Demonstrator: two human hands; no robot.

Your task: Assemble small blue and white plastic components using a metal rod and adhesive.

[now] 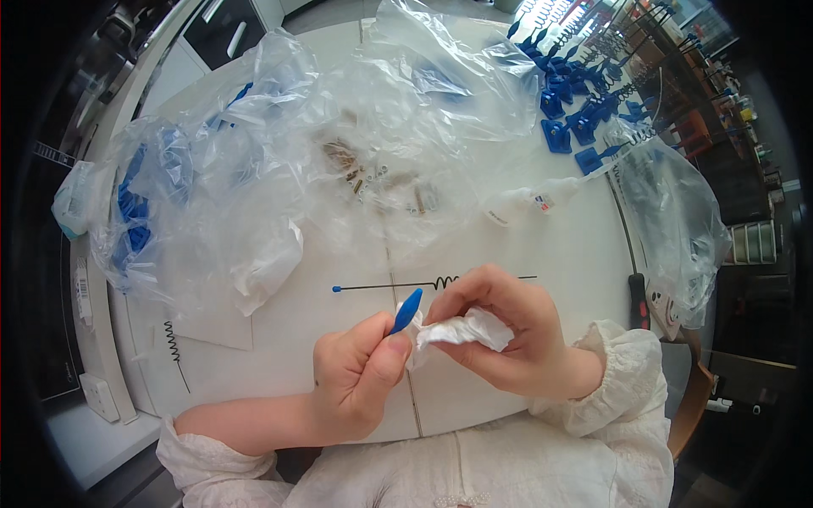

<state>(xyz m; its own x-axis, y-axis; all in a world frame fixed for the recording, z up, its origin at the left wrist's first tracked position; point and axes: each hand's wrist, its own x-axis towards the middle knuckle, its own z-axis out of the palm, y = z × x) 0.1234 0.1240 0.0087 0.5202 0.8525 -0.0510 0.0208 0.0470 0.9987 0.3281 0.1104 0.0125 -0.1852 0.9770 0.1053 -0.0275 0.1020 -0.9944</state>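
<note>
A blue tapered plastic piece (pixel 407 310) sticks up from my left hand (pixel 360 372), pinched between thumb and fingers. My right hand (pixel 508 330) is closed around a crumpled white tissue (pixel 470 329), one end of which reaches to the blue piece and my left fingertips. Just beyond both hands lies a thin black rod (pixel 373 287) with a coil in its middle and a small blue tip at its left end. My right hand partly covers that rod. Another coiled black rod (pixel 172 343) rests on the table at the left.
Crumpled clear plastic bags (pixel 254 161) spread over the far and left table, some with blue parts. Small metal parts (pixel 360 178) lie mid-table. Beyond a white squeeze bottle (pixel 512 207), several blue bases with coiled rods (pixel 580 123) crowd the far right. A screwdriver (pixel 637 298) lies at the right edge.
</note>
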